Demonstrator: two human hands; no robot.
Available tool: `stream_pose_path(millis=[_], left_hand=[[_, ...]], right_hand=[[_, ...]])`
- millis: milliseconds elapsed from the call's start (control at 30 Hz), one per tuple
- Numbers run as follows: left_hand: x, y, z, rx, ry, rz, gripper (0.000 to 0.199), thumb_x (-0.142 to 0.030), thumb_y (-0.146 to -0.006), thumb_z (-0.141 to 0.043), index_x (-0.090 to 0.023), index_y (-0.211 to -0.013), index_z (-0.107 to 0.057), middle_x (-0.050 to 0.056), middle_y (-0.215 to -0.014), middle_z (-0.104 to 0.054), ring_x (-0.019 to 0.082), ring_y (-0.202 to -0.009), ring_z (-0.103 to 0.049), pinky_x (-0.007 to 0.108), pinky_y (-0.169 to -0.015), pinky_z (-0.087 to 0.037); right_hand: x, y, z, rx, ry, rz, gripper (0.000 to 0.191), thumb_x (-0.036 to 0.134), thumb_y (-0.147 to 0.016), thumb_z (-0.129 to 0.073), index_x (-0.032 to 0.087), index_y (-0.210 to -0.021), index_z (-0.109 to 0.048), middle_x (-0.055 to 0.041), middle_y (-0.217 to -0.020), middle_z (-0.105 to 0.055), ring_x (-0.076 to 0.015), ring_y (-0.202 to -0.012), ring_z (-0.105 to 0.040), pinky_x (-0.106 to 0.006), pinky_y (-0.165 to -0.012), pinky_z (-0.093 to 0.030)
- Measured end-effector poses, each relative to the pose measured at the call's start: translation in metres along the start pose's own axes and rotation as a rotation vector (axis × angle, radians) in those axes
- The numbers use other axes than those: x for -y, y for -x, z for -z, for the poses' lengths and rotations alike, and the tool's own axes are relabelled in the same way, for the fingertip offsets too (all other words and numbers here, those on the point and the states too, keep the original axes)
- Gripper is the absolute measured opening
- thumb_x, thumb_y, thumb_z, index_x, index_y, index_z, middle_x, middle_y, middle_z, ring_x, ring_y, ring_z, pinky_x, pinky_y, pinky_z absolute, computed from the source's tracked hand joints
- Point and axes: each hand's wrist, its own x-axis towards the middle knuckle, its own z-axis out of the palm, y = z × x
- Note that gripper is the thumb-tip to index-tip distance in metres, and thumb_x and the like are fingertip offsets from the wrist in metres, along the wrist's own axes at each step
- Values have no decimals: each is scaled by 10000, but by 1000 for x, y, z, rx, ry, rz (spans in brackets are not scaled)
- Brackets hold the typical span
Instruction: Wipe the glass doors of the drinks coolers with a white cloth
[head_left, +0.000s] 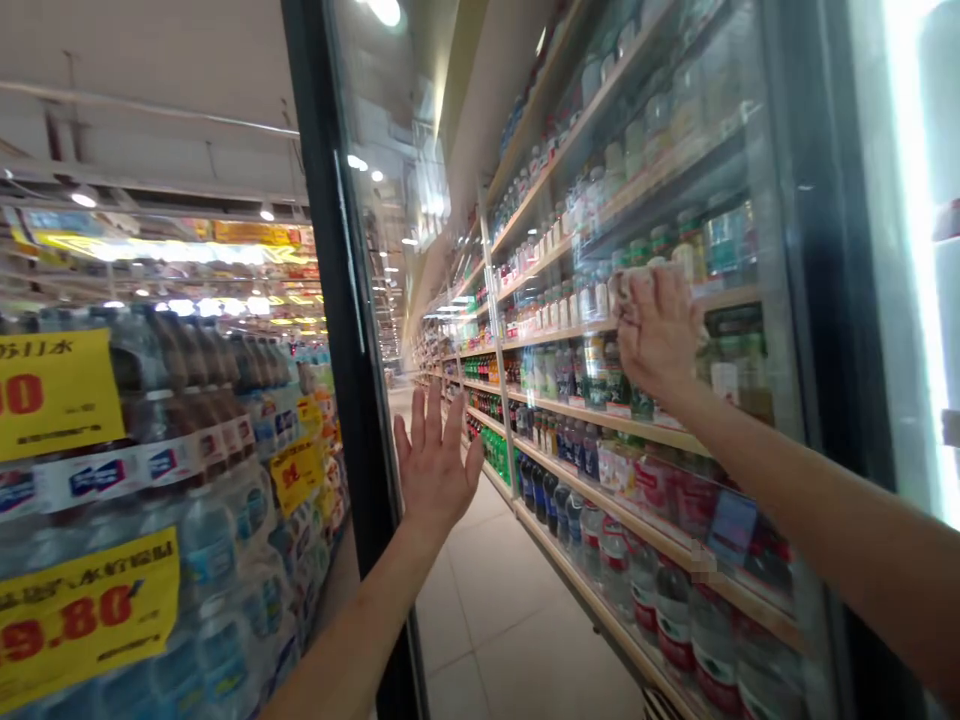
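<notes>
A black-framed glass door [450,260] stands before me, with shelves showing through it. My left hand [435,470] lies on the glass near the door's dark frame [341,300], fingers spread and nothing in it. Higher up and to the right, my right hand [660,335] presses a pale crumpled cloth [632,290] to the pane. Most of that cloth is hidden under the palm and fingers.
Left of the door rise stacks of bottled water packs [217,540] with yellow price signs [82,610]. Behind the glass, wooden shelves [577,490] carry rows of drink bottles [675,610]. Pale floor tiles [510,620] run along them. A bright light strip [919,200] glows at right.
</notes>
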Motion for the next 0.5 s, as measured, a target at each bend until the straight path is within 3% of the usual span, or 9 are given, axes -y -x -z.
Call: stream_pose_path(millis=[133,167,233,367,433,500], left_hand=[[2,1,-1,-4,-10,-13,601,-327,-837,-476,-197,-1387,-275,133,-1453,-284,259,-1375,-152,485,-1097,-143],[2,1,-2,-5,-15,-17,604,-324,-835,-480,-193,-1388,-274,138,-1452,-286,262,-1375,-151,487,-1096,-146],[3,1,-2,-8,-21,-22,614,-316,-832,-488,-192,-1391,-265,143,-1451,-286,265,-1374,-154,490,-1092,-157],[3,0,-1,-22,-8,-18,640,-298,-829,-495,-218,-1404,-226,131,-1458,-273,266,-1372,-162,499,-1089,-166],[3,0,-2,-25,-1,-11,646,-293,-827,-497,-223,-1406,-220,126,-1461,-266,268,-1371,-165,504,-1090,-163],[3,0,-3,-34,5,-9,646,-293,-827,-495,-229,-1407,-219,120,-1463,-260,268,-1369,-172,504,-1091,-161]], right_hand=[[24,22,2,142,-54,518,540,303,-812,-432,283,-1346,-354,-25,-1467,-271,-234,-1364,-158,-483,-1083,-149],[25,25,1,156,-63,590,533,306,-809,-437,303,-1337,-363,-9,-1462,-285,-222,-1364,-166,-473,-1087,-149],[16,22,-3,107,-56,501,520,303,-812,-424,304,-1329,-375,-12,-1450,-309,-223,-1355,-196,-481,-1074,-177],[-11,5,-5,-94,2,-77,518,297,-835,-367,209,-1345,-374,-106,-1442,-308,-292,-1333,-233,-542,-1001,-261],[-9,7,-3,-82,12,-63,532,298,-834,-371,185,-1354,-368,-128,-1447,-294,-306,-1337,-221,-546,-1003,-255],[1,17,0,12,-6,209,538,299,-825,-394,219,-1356,-368,-96,-1455,-291,-278,-1351,-200,-516,-1039,-220]])
